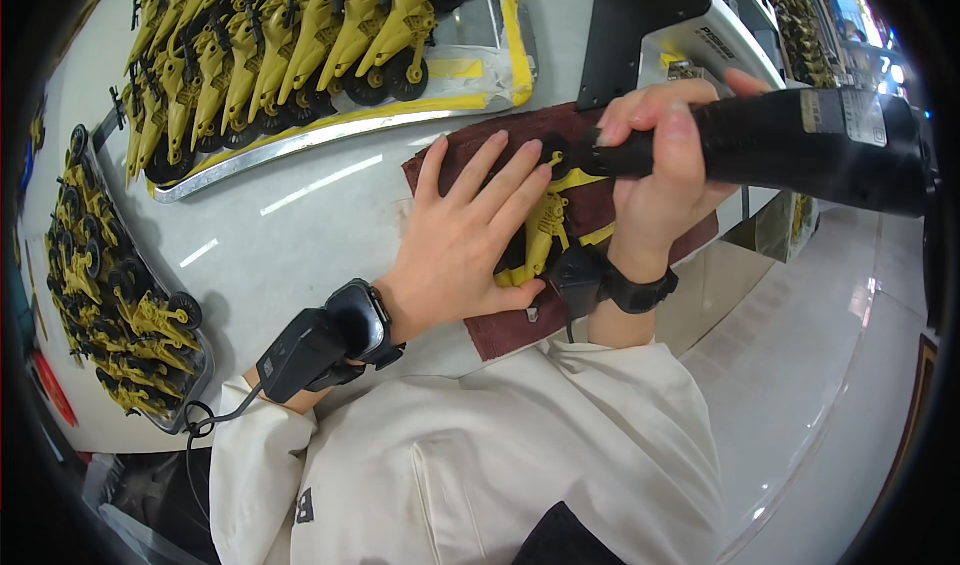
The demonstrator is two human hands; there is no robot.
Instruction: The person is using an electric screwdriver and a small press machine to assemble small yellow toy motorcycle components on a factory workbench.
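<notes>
Maroon cloth (500, 337), black handheld tool (775, 150) over it, right hand (672, 155) wrapped snugly round its front. Left hand (450, 230) is nearer, fingers spread over the yellow toy motorbike (545, 230); can't tell its hold underneath. Bike's on the cloth, left and nearside of the right-hand grip, pointing roughly away from the wearer.

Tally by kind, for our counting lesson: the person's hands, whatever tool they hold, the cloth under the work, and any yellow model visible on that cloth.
Hands: 2 (left hand, right hand)
Black handheld tool: 1
Maroon cloth: 1
Yellow model, partly covered: 1
Total: 5
</notes>
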